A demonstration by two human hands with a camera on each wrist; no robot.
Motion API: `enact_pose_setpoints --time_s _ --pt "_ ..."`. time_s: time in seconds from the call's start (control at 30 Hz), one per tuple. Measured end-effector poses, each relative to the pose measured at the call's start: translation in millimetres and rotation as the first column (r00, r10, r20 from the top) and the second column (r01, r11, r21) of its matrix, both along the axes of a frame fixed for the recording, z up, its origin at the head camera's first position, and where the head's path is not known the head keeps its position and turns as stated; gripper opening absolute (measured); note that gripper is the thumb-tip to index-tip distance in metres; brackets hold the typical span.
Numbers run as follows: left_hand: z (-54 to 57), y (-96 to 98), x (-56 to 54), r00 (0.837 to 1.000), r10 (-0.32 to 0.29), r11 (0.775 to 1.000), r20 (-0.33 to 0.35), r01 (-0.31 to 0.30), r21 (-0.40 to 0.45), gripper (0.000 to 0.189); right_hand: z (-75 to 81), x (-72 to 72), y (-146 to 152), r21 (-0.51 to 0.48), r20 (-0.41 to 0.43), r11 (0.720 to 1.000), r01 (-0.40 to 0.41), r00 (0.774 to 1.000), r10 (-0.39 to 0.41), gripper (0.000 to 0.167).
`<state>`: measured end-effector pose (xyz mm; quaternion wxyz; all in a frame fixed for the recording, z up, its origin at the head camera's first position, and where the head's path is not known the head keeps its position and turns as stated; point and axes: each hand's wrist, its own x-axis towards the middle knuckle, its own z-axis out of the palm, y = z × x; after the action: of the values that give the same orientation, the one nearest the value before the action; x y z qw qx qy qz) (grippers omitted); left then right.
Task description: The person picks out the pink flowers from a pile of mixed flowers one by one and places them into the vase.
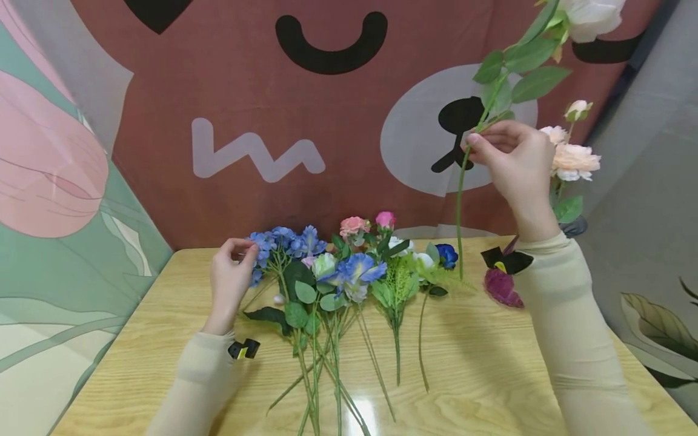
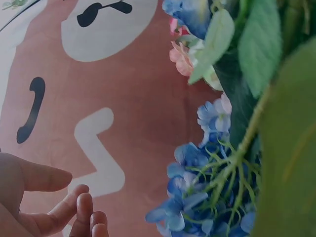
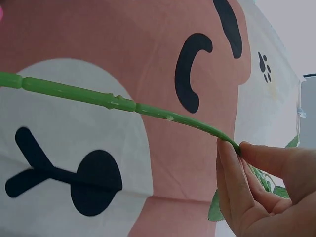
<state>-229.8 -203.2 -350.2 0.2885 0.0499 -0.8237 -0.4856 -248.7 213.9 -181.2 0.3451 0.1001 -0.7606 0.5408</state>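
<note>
No text or label can be read in any view; no brand, number or sign either

Long, pale beige fabric sleeves were worn, with a small, angular black attachment bearing a yellow patch visible at each cuff.

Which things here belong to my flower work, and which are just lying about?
Likely the job:
white flower, its stem pinched in your right hand
blue hydrangea, nearest your left hand
other flowers on the table
peach flowers, probably

Likely just around:
cartoon-face backdrop
tulip-print hanging
</note>
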Motion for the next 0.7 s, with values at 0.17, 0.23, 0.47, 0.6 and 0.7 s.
enact_pose_setpoints --time_s 0.17,0.23,0.47,0.6,0.7 --pt "-4.8 -8.0 3.0 0.999 0.022 0.999 0.03 -0.021 -0.03 0.018 8.2 0.5 8 -0.03 -0.04 1.0 0.0 0.999 -0.002 0.015" --pt "-7.2 -10.7 4.1 0.999 0.031 0.998 0.024 -0.03 -0.053 0.017 11.9 2.1 10 -0.028 -0.057 0.999 0.02 0.998 -0.021 0.015" --pt "-17.7 -19.8 4.6 0.999 0.033 0.993 0.007 -0.032 -0.113 0.016 25.7 5.5 22 -0.087 -0.08 0.996 0.037 0.996 -0.044 0.012" --pt "-21.2 -25.2 3.7 0.999 0.048 0.992 0.007 -0.046 -0.12 0.015 35.8 9.9 29 -0.133 -0.121 0.991 0.025 0.992 -0.041 0.009" --pt "-22.0 -28.3 3.2 0.998 0.061 0.99 0.009 -0.059 -0.128 0.015 42.6 13.4 34 -0.177 -0.158 0.984 0.009 0.987 -0.037 0.006"
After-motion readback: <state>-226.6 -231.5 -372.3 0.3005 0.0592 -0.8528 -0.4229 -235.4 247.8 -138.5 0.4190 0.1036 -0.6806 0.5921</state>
